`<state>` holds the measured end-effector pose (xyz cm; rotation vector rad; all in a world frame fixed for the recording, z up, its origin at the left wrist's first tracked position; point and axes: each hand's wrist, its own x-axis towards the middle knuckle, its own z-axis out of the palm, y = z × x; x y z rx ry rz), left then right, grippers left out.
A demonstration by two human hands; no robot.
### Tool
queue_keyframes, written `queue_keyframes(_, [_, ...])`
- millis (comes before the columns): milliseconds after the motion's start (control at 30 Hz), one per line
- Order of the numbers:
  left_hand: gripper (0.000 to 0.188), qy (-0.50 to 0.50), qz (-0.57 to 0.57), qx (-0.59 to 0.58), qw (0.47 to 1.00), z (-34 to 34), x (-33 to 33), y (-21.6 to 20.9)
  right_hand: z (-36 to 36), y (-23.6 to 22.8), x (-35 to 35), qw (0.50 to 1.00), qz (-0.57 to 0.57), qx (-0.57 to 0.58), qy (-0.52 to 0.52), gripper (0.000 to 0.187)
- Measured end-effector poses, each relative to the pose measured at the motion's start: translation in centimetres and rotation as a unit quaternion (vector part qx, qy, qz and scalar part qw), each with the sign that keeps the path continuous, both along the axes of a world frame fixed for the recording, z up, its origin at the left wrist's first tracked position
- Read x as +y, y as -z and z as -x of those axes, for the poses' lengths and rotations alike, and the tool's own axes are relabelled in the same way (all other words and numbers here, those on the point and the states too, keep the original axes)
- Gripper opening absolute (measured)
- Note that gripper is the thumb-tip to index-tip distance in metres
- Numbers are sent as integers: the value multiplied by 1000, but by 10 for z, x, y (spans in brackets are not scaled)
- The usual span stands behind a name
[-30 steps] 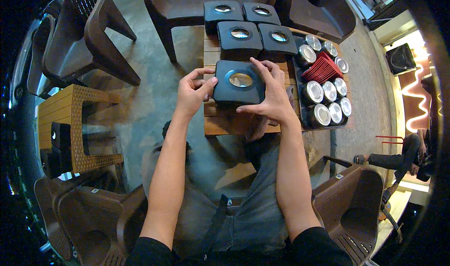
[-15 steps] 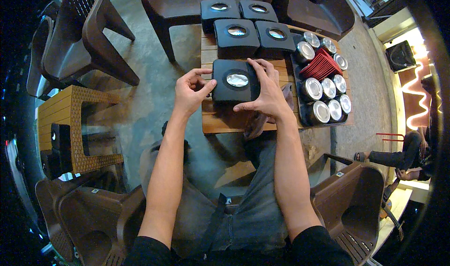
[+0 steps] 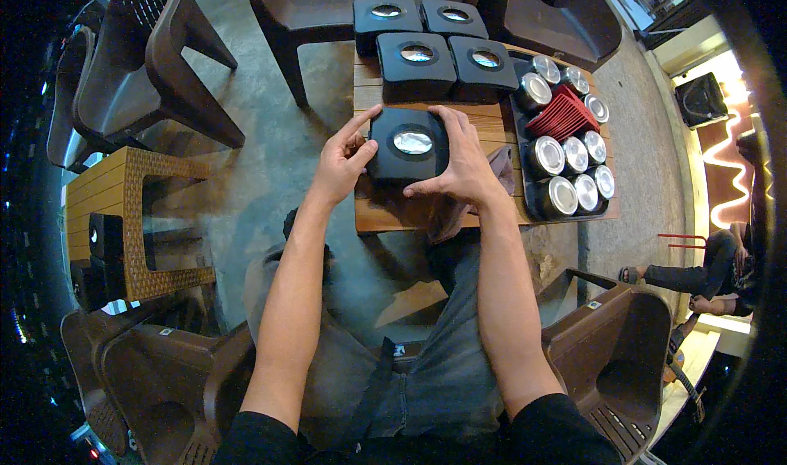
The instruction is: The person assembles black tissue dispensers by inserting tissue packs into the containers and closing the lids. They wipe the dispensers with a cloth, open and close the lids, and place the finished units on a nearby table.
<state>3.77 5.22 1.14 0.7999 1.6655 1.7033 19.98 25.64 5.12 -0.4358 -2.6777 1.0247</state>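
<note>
Between my two hands is a black tissue box (image 3: 393,168) with a round window on top and pale, shiny material inside it. My left hand (image 3: 343,160) grips its left side, thumb and fingers on the edge. The right hand (image 3: 467,158) spans its right side, fingers at the far corner and thumb near the front. Under my right wrist hangs a brownish cloth (image 3: 449,217) at the table's front edge. Several matching black boxes (image 3: 416,72) stand in two rows farther back on the wooden table (image 3: 373,217).
On the table's right, a black tray (image 3: 531,196) carries several metal-lidded jars (image 3: 548,155) and a red slatted holder (image 3: 564,114). Brown plastic chairs (image 3: 147,72) surround me. A second table (image 3: 106,188) with black boxes stands left. Someone's legs (image 3: 684,276) show at far right.
My left hand has closed in on the box's left side, its fingers reaching farther up. The held box has shifted slightly left. The other boxes and the tray look unchanged.
</note>
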Motion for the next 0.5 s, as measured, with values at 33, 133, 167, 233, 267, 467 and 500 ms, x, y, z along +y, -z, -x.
queue_keyframes(33, [60, 1, 1, -12, 1000, 0, 0, 1, 1, 2, -1, 1000, 8, 10, 2, 145])
queue_keyframes(133, [64, -9, -8, 56, 998, 1, 2, 5, 5, 10, -5, 999, 19, 33, 16, 149])
queue_keyframes(167, [66, -10, 16, 58, 998, 2, 2, 5, 7, 13, -7, 999, 17, 37, 26, 150])
queue_keyframes(233, [70, -24, 83, 56, 995, 2, 0, 6, 9, 16, -12, 998, 20, 42, 37, 151])
queue_keyframes(267, [72, -24, 99, 77, 992, 2, 0, 6, 11, 17, -14, 998, 22, 44, 40, 151])
queue_keyframes(467, [76, -19, 99, 90, 991, -3, -3, 10, 11, 14, -22, 996, 17, 41, 74, 145])
queue_keyframes(500, [75, -23, 70, 84, 994, -5, 0, 11, 12, 15, -23, 996, 14, 36, 79, 143])
